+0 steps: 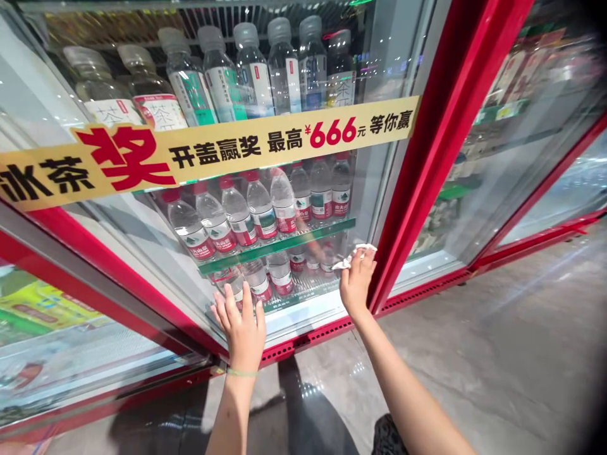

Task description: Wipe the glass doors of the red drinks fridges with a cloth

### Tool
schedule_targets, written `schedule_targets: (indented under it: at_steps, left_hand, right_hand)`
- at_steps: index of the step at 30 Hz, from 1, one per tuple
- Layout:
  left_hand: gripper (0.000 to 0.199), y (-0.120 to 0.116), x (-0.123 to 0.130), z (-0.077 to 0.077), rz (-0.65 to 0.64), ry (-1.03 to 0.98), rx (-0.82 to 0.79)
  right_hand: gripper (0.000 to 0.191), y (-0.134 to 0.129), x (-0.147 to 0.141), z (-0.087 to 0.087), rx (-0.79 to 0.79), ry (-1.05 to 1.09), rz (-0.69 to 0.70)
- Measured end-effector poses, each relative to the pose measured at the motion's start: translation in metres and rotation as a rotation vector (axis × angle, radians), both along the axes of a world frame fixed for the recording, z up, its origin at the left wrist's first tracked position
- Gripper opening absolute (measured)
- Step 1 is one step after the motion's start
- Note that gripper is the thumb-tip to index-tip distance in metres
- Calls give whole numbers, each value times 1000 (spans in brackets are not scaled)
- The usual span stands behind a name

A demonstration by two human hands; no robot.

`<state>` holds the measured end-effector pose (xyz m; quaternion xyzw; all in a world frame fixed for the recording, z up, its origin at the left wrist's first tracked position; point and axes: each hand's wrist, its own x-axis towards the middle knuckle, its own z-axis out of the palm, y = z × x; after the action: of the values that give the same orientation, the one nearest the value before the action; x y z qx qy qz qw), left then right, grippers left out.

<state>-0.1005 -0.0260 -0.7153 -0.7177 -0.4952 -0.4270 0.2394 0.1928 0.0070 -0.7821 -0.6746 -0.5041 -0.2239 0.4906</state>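
A glass cooler door point(303, 341) in a red frame stands in front of me, with bottled drinks behind it. My right hand point(358, 278) presses a crumpled white tissue point(355, 254) against the lower right of the glass, close to the red frame. Its fingers lie over the tissue. At the lower left, my left hand point(243, 328) is open, fingers spread and held at the glass; I cannot tell if every fingertip touches. A thin band point(241, 373) circles the left wrist.
A yellow banner point(190, 151) with printed characters crosses the door. Water bottles point(237, 218) with red caps stand on a glass shelf, taller bottles point(282, 69) above. Red-framed coolers point(455, 189) continue on both sides. Grey floor point(512, 341) lies below.
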Motion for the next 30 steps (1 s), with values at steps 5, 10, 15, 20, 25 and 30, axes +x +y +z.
schedule_targets:
  at_steps: [5,10,15,20,25,30]
  left_hand:
    - [77,-5,-21,-5,-39,-15,-11]
    - [65,-7,-37,-7,-30,-9,-20]
    - [59,-9,-59,-3,-53,-28,-63]
    - [58,-12,-75,-3,-114,-70,-118]
    - [55,-16,-85,3,-170,-116,-199]
    - [48,-23,-105,9,-151,-223,-296]
  right_hand:
    - [60,-16,-12,17,105,145,-12]
    - [45,-12,-31,22,348,494,-21]
    - [45,-10,-66,48,428,641,65]
    - [24,-16,-135,48,303,368,270]
    - [25,-22,-194,6,135,-67,680]
    - [36,-26,-203,-9,68,-286,801]
